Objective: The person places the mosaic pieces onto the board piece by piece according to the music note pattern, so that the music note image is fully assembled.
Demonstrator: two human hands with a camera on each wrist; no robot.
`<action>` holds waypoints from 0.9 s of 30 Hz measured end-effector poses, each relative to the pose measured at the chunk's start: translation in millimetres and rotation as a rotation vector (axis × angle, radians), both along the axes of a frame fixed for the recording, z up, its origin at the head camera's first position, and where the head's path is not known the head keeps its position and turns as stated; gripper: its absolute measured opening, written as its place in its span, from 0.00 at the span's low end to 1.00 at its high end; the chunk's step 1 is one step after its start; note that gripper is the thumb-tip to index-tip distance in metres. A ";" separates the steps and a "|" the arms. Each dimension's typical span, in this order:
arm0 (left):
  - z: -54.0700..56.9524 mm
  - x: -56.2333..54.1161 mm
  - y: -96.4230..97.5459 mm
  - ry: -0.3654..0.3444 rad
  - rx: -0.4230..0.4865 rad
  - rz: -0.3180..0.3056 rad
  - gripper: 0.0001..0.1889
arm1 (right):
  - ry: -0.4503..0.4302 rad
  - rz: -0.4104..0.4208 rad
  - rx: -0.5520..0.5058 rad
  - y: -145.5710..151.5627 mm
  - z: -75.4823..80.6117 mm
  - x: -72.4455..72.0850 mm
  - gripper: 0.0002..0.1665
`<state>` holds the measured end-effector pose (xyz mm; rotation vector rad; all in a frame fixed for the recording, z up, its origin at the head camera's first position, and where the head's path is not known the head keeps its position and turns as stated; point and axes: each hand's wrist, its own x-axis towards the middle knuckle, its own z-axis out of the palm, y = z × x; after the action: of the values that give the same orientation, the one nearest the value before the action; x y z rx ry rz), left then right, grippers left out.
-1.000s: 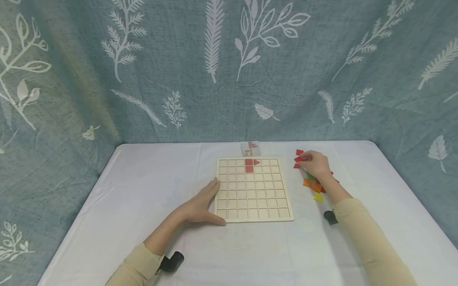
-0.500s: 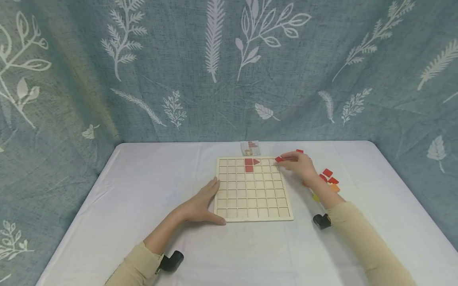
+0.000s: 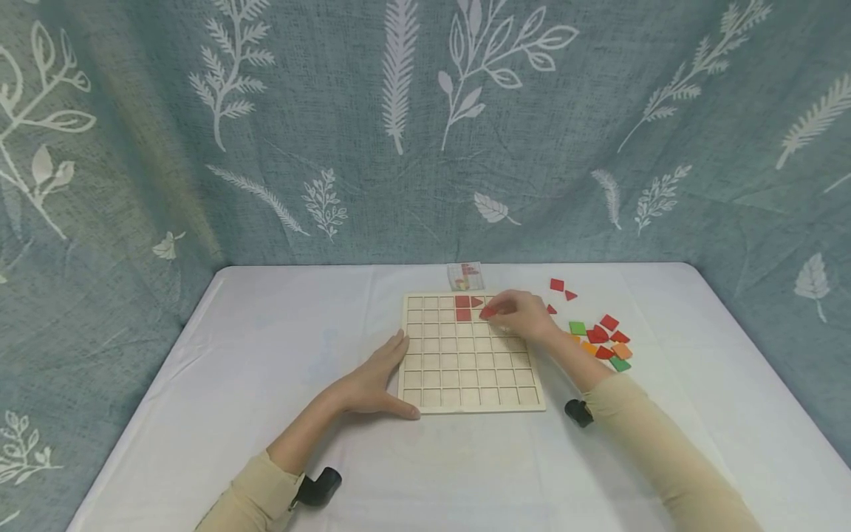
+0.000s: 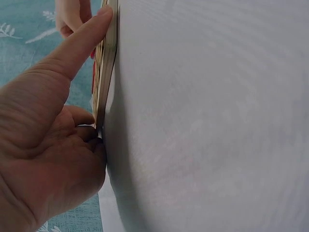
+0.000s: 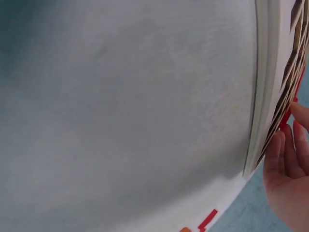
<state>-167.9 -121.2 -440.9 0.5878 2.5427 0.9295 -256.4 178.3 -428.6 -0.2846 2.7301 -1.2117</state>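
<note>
A pale wooden grid board [image 3: 448, 362] lies on the white table. My left hand [image 3: 372, 377] rests at its near left corner, thumb along the front edge and fingers against the left side. In the left wrist view the thumb [image 4: 79, 46] lies straight along the board's edge. My right hand [image 3: 521, 314] pinches a red tile [image 3: 488, 312] over the second row, just right of a red square [image 3: 463, 315] in the grid. Above that square sit another red square [image 3: 462, 301] and a red triangle [image 3: 476, 302]. Fingers partly cover the held tile, hiding its full shape.
Loose red, orange and green tiles [image 3: 600, 335] lie right of the board, under and beside the right forearm. Further back are a red square [image 3: 557, 284] and a small red triangle [image 3: 571, 295]. A printed pattern card [image 3: 465, 276] lies behind the board.
My right hand has picked a red tile from the loose pieces and carried it left over the board. The left hand has stayed at the board's corner.
</note>
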 end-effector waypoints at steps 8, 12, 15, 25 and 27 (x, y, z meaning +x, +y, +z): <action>0.7 0.3 0.0 0.000 -0.005 0.002 0.68 | 0.151 0.127 0.027 -9.7 -5.2 -0.7 0.11; 0.2 0.3 0.4 0.000 -0.005 0.006 0.68 | 0.180 0.147 0.024 -12.2 -6.7 -0.5 0.11; -0.6 0.3 0.5 0.004 0.002 0.009 0.68 | 0.160 0.144 0.026 -11.6 -6.7 0.3 0.13; 0.0 0.1 -0.2 0.004 -0.007 0.003 0.68 | 0.009 0.074 -0.046 -2.6 0.3 1.6 0.18; -0.1 0.2 0.3 0.004 -0.008 0.003 0.68 | -0.024 0.011 -0.080 2.3 2.0 0.9 0.18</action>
<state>-167.7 -120.9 -441.0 0.5846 2.5502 0.9199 -255.4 180.5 -426.6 -0.2920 2.6602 -1.3143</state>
